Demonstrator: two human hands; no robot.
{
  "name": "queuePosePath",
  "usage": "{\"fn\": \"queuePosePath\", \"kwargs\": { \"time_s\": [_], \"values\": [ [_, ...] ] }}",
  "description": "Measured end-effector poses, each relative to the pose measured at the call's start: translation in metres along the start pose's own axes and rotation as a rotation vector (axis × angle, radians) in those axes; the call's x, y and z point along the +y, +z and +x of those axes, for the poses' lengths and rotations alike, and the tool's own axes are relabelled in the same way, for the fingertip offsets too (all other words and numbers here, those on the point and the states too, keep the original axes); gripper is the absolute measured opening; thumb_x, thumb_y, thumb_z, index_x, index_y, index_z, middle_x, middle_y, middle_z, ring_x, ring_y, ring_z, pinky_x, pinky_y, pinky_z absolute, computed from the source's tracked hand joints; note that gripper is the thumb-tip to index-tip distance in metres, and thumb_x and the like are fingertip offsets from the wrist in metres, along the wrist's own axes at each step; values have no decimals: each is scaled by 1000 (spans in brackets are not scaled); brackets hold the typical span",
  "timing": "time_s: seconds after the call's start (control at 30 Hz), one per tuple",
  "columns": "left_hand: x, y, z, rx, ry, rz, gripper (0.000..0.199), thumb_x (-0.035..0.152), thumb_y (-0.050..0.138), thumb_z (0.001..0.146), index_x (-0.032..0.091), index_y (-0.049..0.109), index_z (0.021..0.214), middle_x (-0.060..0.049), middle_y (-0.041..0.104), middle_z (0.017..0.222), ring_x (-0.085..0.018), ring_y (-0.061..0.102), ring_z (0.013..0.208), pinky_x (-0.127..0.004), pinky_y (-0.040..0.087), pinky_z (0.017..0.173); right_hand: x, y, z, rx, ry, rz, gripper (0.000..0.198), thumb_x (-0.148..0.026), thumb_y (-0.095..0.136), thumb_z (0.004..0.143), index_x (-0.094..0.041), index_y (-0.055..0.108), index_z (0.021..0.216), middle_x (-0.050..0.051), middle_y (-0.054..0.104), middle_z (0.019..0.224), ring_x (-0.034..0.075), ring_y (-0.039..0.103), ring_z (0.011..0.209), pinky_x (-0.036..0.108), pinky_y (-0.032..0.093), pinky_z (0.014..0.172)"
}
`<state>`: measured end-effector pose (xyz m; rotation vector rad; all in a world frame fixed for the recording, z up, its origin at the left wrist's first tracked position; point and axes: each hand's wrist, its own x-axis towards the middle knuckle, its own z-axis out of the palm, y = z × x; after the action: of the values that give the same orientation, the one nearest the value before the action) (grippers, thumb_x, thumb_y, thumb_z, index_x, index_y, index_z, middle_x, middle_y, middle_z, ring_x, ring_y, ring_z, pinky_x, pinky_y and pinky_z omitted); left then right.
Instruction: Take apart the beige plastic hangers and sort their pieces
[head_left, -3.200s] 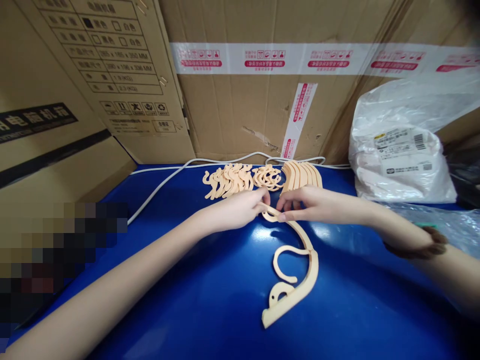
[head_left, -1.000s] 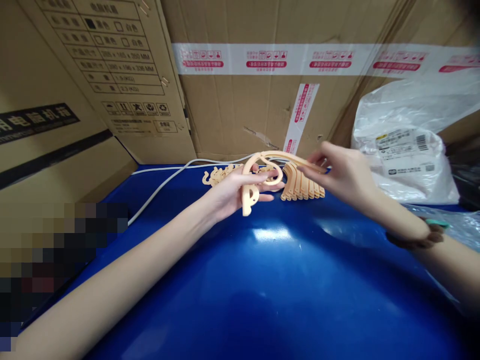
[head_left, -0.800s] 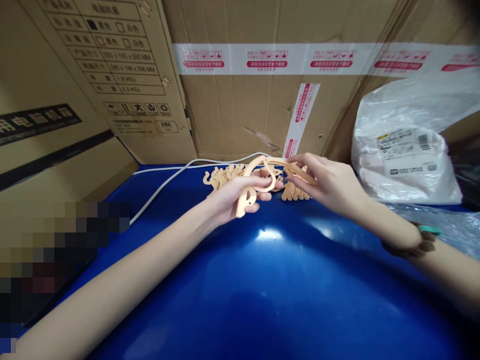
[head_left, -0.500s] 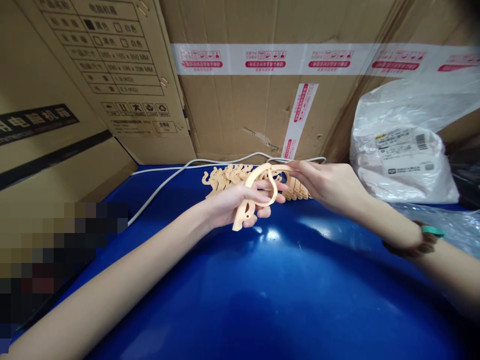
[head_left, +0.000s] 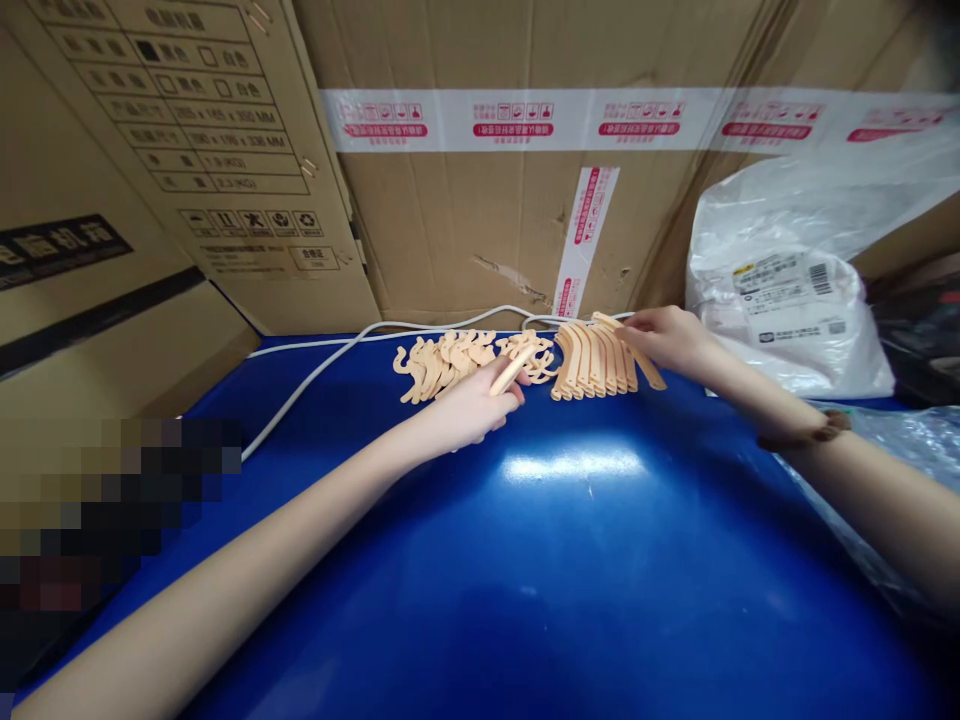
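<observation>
My left hand [head_left: 476, 405] is closed around a pale wood-coloured piece [head_left: 514, 370], seen nearly edge-on above the blue tabletop; its full outline is hidden by the fingers. My right hand [head_left: 667, 335] pinches the upper part of a long, slightly curved wood-coloured strip [head_left: 646, 368] that has small holes. That strip leans at the right end of a row of similar strips [head_left: 592, 360]. Behind my left hand lie a pile of S-shaped pieces [head_left: 431, 368] and a small heap of thin curved pieces [head_left: 541, 362].
A white cable [head_left: 330, 348] runs along the back of the blue table [head_left: 480, 570]. Cardboard boxes [head_left: 450, 220] stand behind and to the left. At the right are a white plastic parcel [head_left: 787, 310] and some clear plastic wrap [head_left: 892, 460].
My hands have moved apart. My right hand went right to the end of the strip row, while my left hand turned, showing its piece edge-on. The view shifted slightly.
</observation>
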<state>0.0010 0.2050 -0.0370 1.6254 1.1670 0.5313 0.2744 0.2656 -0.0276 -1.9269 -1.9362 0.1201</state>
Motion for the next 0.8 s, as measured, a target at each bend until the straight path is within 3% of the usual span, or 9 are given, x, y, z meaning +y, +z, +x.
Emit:
{"fn": "queuePosePath", "kwargs": {
  "time_s": [0.43,0.5,0.63,0.8],
  "values": [
    [-2,5,-3,-21,87,79,21,27,54,85,20,52,105,5,46,63,-8,39,45,-20,28,39,-9,18,-4,62,-30,-93,40,-40,50,88,-11,74,103,15,73,76,33,69,84,39,48,71],
    [-3,5,-4,-25,82,74,25,37,54,88,20,53,106,3,48,66,-9,41,47,-20,27,37,-9,18,-4,57,-33,-78,40,-39,48,90,-11,72,106,12,72,71,31,69,81,39,48,72],
    [-6,5,-4,-50,60,-28,51,66,43,90,20,56,107,-3,52,84,-9,43,51,-19,23,34,-9,16,-3,21,-42,-26,34,-35,49,90,-13,70,105,7,71,64,25,68,72,34,47,69],
    [-3,6,-3,6,28,-171,49,67,45,88,20,55,100,-2,50,86,-8,44,52,-17,27,34,-16,8,-5,56,-24,-27,30,-34,51,88,-15,71,101,8,71,67,27,66,75,34,44,64]
  ]
}}
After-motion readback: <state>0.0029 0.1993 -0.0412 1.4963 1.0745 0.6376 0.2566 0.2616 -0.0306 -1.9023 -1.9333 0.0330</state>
